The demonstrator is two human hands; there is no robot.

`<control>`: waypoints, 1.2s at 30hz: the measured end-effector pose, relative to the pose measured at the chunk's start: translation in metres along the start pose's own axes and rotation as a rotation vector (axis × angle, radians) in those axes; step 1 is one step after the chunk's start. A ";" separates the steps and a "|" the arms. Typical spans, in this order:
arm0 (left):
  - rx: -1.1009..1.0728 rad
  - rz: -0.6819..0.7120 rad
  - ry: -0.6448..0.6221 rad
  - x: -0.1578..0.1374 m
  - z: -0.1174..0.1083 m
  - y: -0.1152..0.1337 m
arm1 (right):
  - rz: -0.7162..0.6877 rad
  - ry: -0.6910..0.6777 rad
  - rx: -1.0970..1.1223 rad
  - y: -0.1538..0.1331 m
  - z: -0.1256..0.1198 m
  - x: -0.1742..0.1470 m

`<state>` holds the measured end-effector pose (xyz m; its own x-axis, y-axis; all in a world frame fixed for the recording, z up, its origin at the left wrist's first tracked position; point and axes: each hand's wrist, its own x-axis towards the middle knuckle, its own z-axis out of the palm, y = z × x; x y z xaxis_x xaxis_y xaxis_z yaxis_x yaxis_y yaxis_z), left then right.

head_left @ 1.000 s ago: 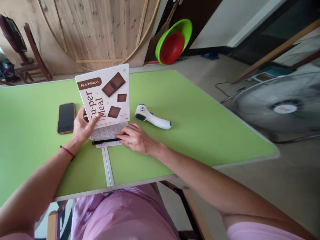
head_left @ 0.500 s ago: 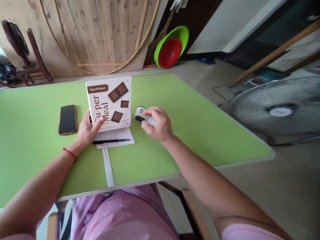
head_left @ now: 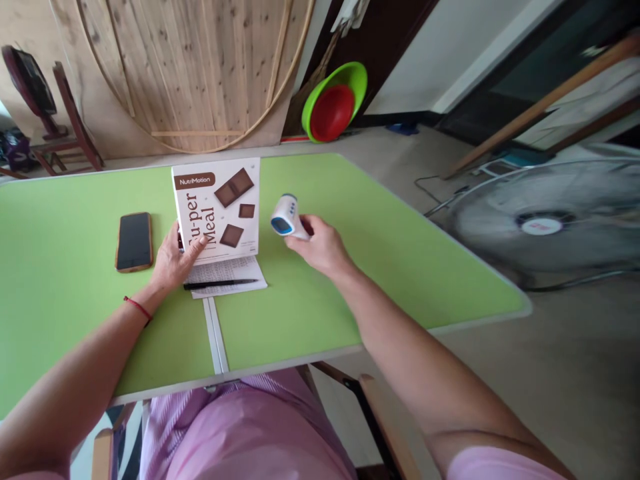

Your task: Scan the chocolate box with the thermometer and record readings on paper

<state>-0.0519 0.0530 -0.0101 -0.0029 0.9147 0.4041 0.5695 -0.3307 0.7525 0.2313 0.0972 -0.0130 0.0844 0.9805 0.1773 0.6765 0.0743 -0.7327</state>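
A white box [head_left: 219,212] printed with "NutriMotion" and brown chocolate pieces stands tilted over the table. My left hand [head_left: 175,260] grips its lower left corner, thumb on the front and the other fingers behind, mostly hidden. To the right of the box, my right hand [head_left: 323,247] is closed around the handle of a white and blue infrared thermometer [head_left: 287,217]. Its small screen and blue buttons face me. Under the box's lower edge lies a sheet of printed paper [head_left: 255,270], with a black pen [head_left: 220,284] across it.
A phone in a brown case [head_left: 134,241] lies left of the box on the green table [head_left: 320,320]. Beyond the table's right edge stands a large fan [head_left: 540,223]. Green and red basins [head_left: 333,110] lean by the back wall. A wooden chair [head_left: 75,133] is at the far left.
My right hand has turned and raised the thermometer, so its screen and more of its body show. The box stays in my left hand, nearly unmoved. The view has shifted slightly.
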 end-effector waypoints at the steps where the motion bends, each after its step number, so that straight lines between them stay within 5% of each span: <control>1: -0.003 -0.001 -0.003 0.000 0.000 -0.001 | -0.017 0.006 0.196 -0.007 -0.001 -0.006; 6: 0.015 0.008 0.009 0.001 0.001 -0.004 | -0.053 -0.453 0.928 -0.049 0.015 -0.051; 10: 0.014 0.008 0.008 0.000 0.001 -0.004 | 0.136 -0.801 1.258 -0.061 0.041 -0.073; 25: 0.009 -0.019 -0.003 0.002 0.000 -0.002 | 0.254 -0.589 1.126 -0.071 0.053 -0.073; 36: 0.019 0.030 -0.020 0.003 -0.001 -0.004 | 0.224 -0.582 1.076 -0.073 0.060 -0.075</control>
<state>-0.0553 0.0569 -0.0115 0.0312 0.9089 0.4159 0.5848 -0.3541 0.7298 0.1317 0.0291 -0.0126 -0.4023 0.9051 -0.1374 -0.2770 -0.2634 -0.9240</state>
